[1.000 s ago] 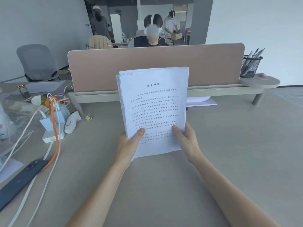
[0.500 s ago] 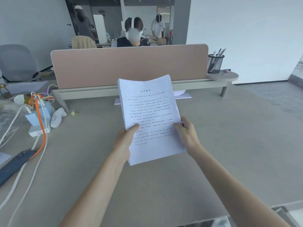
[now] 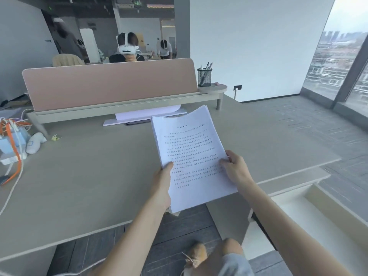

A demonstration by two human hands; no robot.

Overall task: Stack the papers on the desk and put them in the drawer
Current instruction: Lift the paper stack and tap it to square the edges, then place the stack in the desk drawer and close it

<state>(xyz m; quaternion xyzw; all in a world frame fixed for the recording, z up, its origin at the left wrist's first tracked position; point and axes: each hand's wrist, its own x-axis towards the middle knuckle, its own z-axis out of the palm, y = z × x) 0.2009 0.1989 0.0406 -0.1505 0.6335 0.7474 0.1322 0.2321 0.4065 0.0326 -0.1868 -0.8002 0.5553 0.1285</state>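
Two hands share the load: the left hand (image 3: 162, 185) pinches the lower left edge of the stack of papers (image 3: 191, 154), thumb on the printed face, and the right hand (image 3: 236, 169) grips the lower right edge the same way. The stack is lifted clear of the desk (image 3: 89, 176) and tilted, hanging over the desk's front edge near its right corner, with its bottom end out past the edge above the floor.

The stack looks light but floppy; its top edge curls back where nothing supports it. Loose sheets of this kind are likely to slide against each other and fan out, so a firm pinch on both long sides, or a palm flat underneath, should keep them square. A one-handed hold at a corner would probably let them droop and splay.

At the lower right, just beside the desk's end, stands the open drawer (image 3: 298, 214), pale inside; how deep it is cannot be made out. The way to it looks free.

Along the back edge more white sheets (image 3: 147, 114) lie under the pink divider (image 3: 111, 84). A pen holder (image 3: 204, 77) stands at the back right corner. Cables and small devices (image 3: 14, 136) crowd the left edge, well apart from the hands.
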